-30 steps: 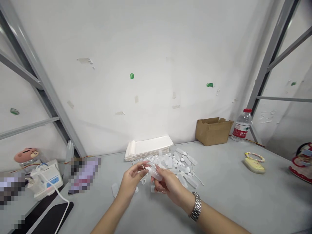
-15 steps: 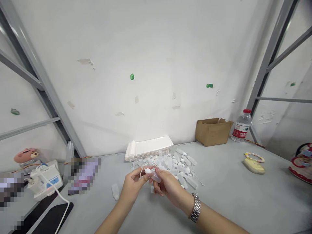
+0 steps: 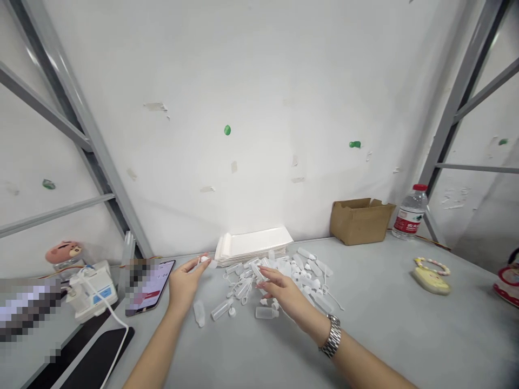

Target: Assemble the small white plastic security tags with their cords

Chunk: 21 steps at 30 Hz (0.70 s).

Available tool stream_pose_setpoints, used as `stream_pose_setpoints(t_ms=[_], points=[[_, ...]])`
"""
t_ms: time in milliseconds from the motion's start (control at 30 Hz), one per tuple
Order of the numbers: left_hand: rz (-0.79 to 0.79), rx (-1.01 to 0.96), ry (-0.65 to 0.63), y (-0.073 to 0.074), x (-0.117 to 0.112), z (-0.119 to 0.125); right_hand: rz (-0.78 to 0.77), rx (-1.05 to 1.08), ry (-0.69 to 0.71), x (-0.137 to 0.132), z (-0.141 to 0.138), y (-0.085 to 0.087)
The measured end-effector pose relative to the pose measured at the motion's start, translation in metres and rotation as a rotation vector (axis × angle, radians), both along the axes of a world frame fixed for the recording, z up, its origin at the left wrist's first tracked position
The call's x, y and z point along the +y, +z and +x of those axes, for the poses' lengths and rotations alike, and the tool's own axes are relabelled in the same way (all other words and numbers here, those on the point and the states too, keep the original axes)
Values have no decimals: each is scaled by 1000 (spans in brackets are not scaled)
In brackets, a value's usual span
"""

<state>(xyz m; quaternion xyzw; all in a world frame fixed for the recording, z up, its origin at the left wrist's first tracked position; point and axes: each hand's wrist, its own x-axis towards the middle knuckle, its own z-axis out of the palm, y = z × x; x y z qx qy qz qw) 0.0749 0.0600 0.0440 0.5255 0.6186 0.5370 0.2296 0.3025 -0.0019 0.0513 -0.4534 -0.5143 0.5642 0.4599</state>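
A grey workbench (image 3: 385, 329) stands against a white wall, with a cardboard box (image 3: 360, 222) and a stack of white paper sheets (image 3: 253, 243) along its back edge. A loose heap of translucent plastic bottles and caps (image 3: 279, 278) is spread at centre; three loose bottles (image 3: 266, 312) lie on the near side of it. The left hand (image 3: 185, 283) is raised left of the heap and apart from it, thumb and forefinger pinching a small white plastic cap (image 3: 204, 259), remaining fingers extended. The right hand (image 3: 284, 297), a steel wristwatch (image 3: 333, 336) on its wrist, is held over the heap's near edge, fingers extended and slightly spread, tips just beside a single bottle (image 3: 257, 273); contact cannot be confirmed. A fingertip pinch held clear of the heap is judged the sound handling for so small a cap.
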Motion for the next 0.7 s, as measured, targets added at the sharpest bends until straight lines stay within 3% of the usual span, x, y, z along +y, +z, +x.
stream_pose_setpoints(t_ms=[133, 300, 500, 600, 700], points=[[-80, 96, 68, -14, 15, -20, -34, -45, 10, -1, -1, 0], [-135, 159, 47, -32, 25, -25, -61, -63, -34, 1, 0, -6], [-158, 165, 3, -35, 27, -22, -24, -45, -74, 9, 0, -10], [-158, 154, -29, -36, 27, -20, 53, -229, -50, 12, 3, -14], [-141, 148, -40, -36, 26, -20, 243, -555, -9, 11, 8, -21]])
